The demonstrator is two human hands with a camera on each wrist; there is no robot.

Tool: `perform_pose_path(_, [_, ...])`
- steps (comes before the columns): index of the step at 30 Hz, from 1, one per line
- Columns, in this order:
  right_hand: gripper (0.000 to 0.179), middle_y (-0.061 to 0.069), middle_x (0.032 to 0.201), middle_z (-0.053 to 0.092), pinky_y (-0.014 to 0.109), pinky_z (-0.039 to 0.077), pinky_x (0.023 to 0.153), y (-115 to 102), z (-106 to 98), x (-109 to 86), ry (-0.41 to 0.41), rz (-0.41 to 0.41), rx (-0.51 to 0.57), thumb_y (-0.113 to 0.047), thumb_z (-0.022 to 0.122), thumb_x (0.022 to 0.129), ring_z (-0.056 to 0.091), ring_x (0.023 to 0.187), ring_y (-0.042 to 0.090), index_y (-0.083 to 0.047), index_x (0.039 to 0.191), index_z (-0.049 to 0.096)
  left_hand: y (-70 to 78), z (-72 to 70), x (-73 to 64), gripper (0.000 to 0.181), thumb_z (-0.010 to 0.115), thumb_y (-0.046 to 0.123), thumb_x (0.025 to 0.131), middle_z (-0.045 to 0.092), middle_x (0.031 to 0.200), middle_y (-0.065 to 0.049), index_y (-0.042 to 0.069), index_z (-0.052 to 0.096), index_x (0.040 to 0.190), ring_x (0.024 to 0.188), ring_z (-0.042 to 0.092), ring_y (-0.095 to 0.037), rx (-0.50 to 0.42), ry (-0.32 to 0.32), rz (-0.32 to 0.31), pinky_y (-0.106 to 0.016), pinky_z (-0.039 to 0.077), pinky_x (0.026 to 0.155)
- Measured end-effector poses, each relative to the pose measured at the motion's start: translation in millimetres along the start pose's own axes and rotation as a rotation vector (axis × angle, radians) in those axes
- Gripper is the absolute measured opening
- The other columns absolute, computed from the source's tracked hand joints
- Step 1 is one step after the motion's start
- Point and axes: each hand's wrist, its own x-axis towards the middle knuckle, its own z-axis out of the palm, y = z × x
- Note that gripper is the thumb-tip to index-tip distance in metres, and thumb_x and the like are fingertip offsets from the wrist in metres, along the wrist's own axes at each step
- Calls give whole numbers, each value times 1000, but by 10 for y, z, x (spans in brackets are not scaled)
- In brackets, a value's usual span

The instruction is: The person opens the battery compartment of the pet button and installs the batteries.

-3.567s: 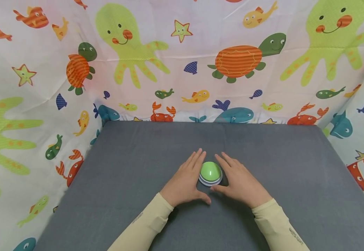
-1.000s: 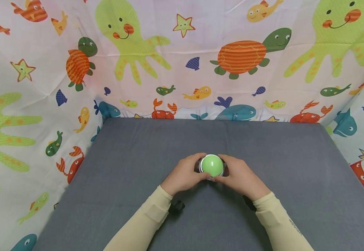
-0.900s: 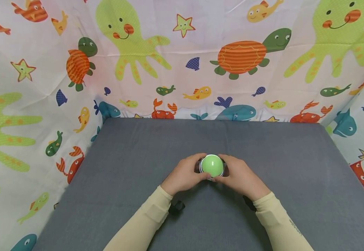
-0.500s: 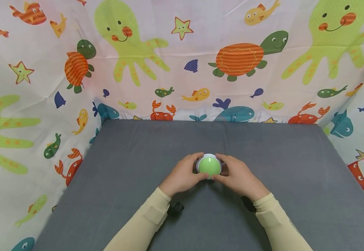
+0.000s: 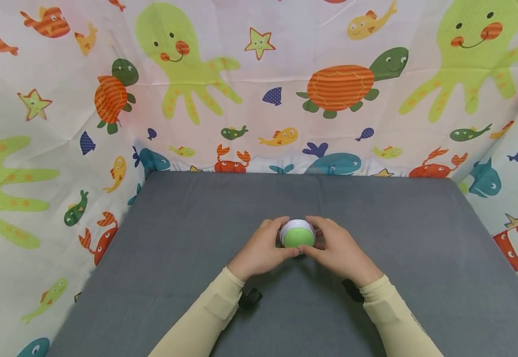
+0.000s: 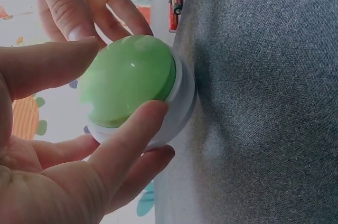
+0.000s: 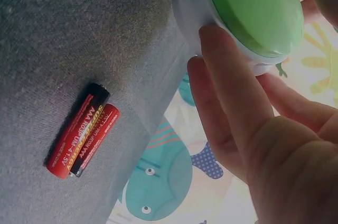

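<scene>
A round push button (image 5: 298, 238) with a green dome and a whitish base is held between both hands at the middle of the grey table. It is tipped so that the dome faces down toward the person and the base shows above. My left hand (image 5: 261, 250) grips its left side, thumb at the front and fingers curled round the base. From the right, my right hand (image 5: 341, 250) grips it likewise, its thumb near the left one. In the left wrist view the green dome (image 6: 129, 78) sits between the fingertips of both hands. The underside is hidden.
Two red and black AAA batteries (image 7: 79, 131) lie side by side on the grey cloth near the right hand; the head view does not show them. A curtain (image 5: 259, 109) printed with sea animals borders the table (image 5: 205, 208) at the back and sides.
Earlier the hands stood open beside the upright button. They then took hold of it, and over the last second they have tipped its dome toward the person, showing more of the base.
</scene>
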Motion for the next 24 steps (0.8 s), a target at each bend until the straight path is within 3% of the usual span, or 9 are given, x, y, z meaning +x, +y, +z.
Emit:
perform_pose_path(13, [46, 10, 130, 68, 48, 64, 96, -6, 5, 8, 13, -4, 48, -27, 82, 99, 72, 120, 30, -10, 135, 59, 14, 17, -8, 54, 75, 31, 103, 60, 133, -9, 10, 55, 148, 113, 63, -26, -46, 13, 10, -40, 55, 96])
perform_pose_path(18, [33, 7, 116, 70, 46, 65, 91, -24, -11, -1, 28, -13, 43, -25, 81, 99, 73, 107, 24, -12, 122, 61, -13, 55, 10, 35, 69, 31, 107, 59, 121, -8, 12, 58, 134, 97, 59, -19, -74, 18, 20, -33, 53, 83])
perform_pose_path(21, [30, 6, 109, 69, 44, 65, 88, -30, -13, -3, 25, -16, 33, -20, 82, 97, 71, 98, 19, -12, 117, 61, -25, 72, 12, 31, 71, 31, 106, 61, 109, -6, 13, 58, 128, 85, 57, -17, -89, -4, 8, -30, 49, 71])
perform_pose_path(24, [30, 8, 115, 70, 44, 65, 88, -26, -6, 2, 9, -25, 42, -16, 84, 95, 71, 100, 20, -12, 114, 61, -28, 81, 10, 30, 74, 30, 104, 64, 98, -4, 15, 57, 125, 76, 56, -15, -84, -25, -7, -28, 46, 66])
